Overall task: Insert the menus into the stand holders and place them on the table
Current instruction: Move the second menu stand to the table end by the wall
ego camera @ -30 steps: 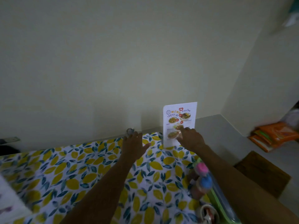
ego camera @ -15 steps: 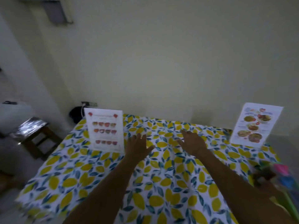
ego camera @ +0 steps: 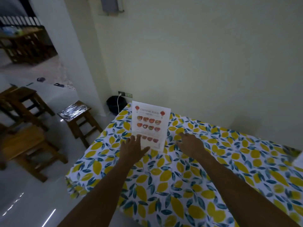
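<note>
– Where's the menu (ego camera: 150, 124)?
– Upright near the table's (ego camera: 213, 185) far left corner, by the wall; rows of dishes on it.
– And the hands?
– Both open, gripping nothing – left hand (ego camera: 133, 147) spread at the menu's lower left edge; right hand (ego camera: 191, 145) just beside it, over the cloth.

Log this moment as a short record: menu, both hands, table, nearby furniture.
menu: Chinese food menu standing upright near the table's far left corner
left hand: open, fingers spread, at the menu's lower left edge; contact unclear
right hand: open, palm down above the cloth, right of the menu, apart from it
table: covered by lemon-print tablecloth
furniture: wooden stool on the floor left of the table
</note>
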`<state>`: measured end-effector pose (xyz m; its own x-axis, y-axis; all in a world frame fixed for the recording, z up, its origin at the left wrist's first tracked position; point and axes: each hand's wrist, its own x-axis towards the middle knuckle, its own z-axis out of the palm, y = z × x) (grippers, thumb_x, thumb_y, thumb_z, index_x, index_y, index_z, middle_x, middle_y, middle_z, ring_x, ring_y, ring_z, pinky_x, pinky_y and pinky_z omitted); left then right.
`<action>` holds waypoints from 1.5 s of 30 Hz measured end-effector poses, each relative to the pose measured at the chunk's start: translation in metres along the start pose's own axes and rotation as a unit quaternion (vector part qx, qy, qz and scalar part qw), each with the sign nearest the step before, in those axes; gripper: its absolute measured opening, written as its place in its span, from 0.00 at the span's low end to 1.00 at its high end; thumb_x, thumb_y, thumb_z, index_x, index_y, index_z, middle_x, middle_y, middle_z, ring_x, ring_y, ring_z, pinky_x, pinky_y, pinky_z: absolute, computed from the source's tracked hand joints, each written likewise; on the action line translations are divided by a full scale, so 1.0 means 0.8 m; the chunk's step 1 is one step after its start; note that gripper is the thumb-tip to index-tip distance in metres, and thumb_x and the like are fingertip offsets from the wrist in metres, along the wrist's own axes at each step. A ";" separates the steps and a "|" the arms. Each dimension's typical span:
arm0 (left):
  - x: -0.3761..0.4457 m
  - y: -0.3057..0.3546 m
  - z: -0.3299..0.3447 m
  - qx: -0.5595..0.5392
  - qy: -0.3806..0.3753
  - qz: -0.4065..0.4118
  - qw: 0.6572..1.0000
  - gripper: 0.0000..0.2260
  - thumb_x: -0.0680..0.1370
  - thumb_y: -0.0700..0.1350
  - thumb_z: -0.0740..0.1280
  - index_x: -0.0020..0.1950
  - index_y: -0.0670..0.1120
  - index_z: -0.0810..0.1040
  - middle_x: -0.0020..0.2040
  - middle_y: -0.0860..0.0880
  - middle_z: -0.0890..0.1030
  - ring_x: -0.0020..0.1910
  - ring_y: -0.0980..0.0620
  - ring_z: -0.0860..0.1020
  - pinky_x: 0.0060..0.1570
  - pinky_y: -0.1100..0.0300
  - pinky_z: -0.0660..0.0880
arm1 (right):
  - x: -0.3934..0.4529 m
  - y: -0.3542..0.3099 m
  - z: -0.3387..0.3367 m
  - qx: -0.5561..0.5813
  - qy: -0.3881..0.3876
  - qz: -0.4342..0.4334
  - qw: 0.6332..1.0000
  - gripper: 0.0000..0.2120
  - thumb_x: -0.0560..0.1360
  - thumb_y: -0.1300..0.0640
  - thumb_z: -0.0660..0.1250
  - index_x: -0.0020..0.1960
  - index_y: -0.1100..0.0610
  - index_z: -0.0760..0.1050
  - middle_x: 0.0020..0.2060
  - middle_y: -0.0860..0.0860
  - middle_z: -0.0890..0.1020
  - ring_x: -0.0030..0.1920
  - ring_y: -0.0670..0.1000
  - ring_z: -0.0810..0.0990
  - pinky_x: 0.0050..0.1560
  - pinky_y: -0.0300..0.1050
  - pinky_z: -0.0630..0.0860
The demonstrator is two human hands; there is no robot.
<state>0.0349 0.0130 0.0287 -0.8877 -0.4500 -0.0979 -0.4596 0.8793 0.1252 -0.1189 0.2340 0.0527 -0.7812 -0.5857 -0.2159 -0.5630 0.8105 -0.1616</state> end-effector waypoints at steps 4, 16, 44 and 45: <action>0.052 -0.042 0.007 -0.026 -0.013 -0.031 0.999 0.38 0.75 0.70 0.57 0.76 0.45 0.60 0.72 0.42 0.70 0.69 0.40 0.70 0.66 0.42 0.67 | 0.053 -0.020 0.026 0.043 0.002 0.022 0.999 0.29 0.79 0.42 0.58 0.71 0.61 0.63 0.64 0.60 0.75 0.62 0.61 0.75 0.56 0.56 0.77; 0.206 -0.097 0.019 -0.233 -0.100 -0.037 0.967 0.34 0.76 0.52 0.70 0.77 0.44 0.61 0.71 0.42 0.73 0.67 0.42 0.74 0.62 0.50 0.72 | 0.124 -0.052 0.105 0.301 -0.010 0.110 0.947 0.18 0.76 0.51 0.68 0.64 0.54 0.74 0.50 0.53 0.84 0.47 0.52 0.82 0.43 0.44 0.78; 0.575 -0.245 -0.037 -0.329 -0.075 0.081 0.938 0.18 0.71 0.45 0.76 0.61 0.49 0.80 0.56 0.48 0.85 0.53 0.49 0.83 0.57 0.50 0.78 | 0.484 -0.148 0.047 0.231 0.109 0.157 0.954 0.08 0.77 0.59 0.64 0.44 0.64 0.76 0.40 0.62 0.83 0.42 0.62 0.81 0.38 0.45 0.68; 0.580 -0.247 -0.037 -0.335 -0.079 0.079 0.936 0.19 0.71 0.45 0.76 0.60 0.50 0.81 0.56 0.48 0.85 0.52 0.50 0.83 0.57 0.49 0.79 | 0.487 -0.149 0.048 0.230 0.107 0.159 0.954 0.08 0.77 0.59 0.64 0.44 0.64 0.75 0.40 0.62 0.83 0.41 0.61 0.81 0.37 0.45 0.68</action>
<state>-0.2873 -0.3741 -0.0120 -0.9548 -0.2480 -0.1641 -0.2860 0.6144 0.7353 -0.3458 -0.0911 -0.0493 -0.9577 -0.2565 -0.1307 -0.1489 0.8301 -0.5374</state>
